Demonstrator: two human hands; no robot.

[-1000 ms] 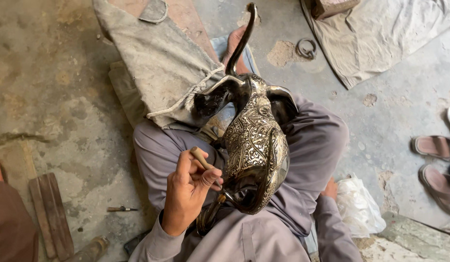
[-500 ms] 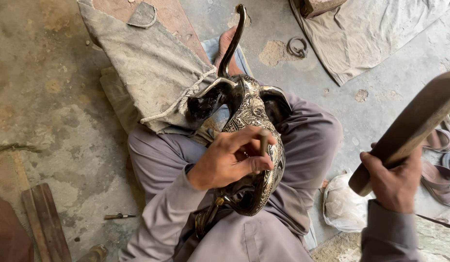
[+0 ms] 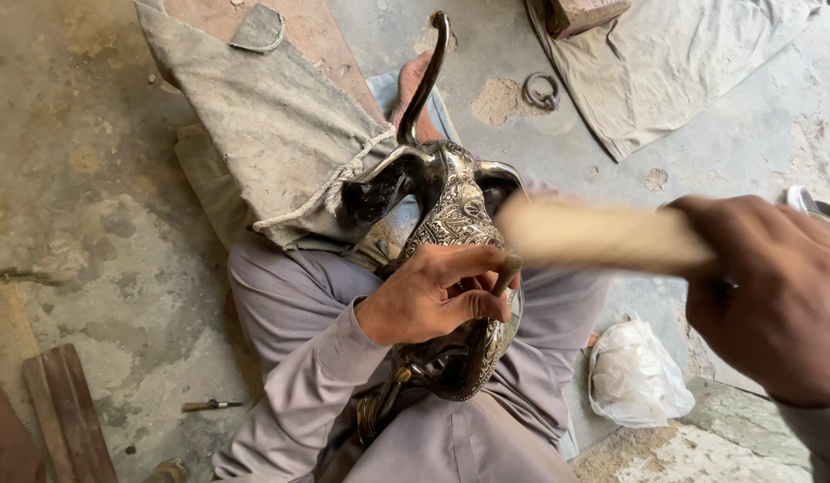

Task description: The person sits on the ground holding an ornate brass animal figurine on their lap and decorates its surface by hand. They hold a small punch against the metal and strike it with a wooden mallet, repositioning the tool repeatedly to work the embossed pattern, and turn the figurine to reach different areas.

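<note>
An ornate engraved metal vessel (image 3: 451, 224) with a long curved spout lies across my lap. My left hand (image 3: 442, 293) rests on its body and pinches a small dark punch (image 3: 507, 273) upright against the metal. My right hand (image 3: 773, 295) grips a pale wooden mallet (image 3: 594, 234), blurred with motion, whose far end is just above the punch and the vessel's neck. My grey-clad legs (image 3: 281, 304) are folded under the vessel.
A dusty grey cloth over a board (image 3: 272, 125) lies ahead left. Another cloth (image 3: 665, 63) lies top right, with a metal ring (image 3: 540, 91) beside it. A white plastic bag (image 3: 634, 376) sits at my right knee. A small tool (image 3: 211, 405) and wooden pieces (image 3: 66, 416) lie left.
My left hand moved from beside the vessel onto its body with the punch. My right hand came into view with the mallet and has swung it in toward the punch.
</note>
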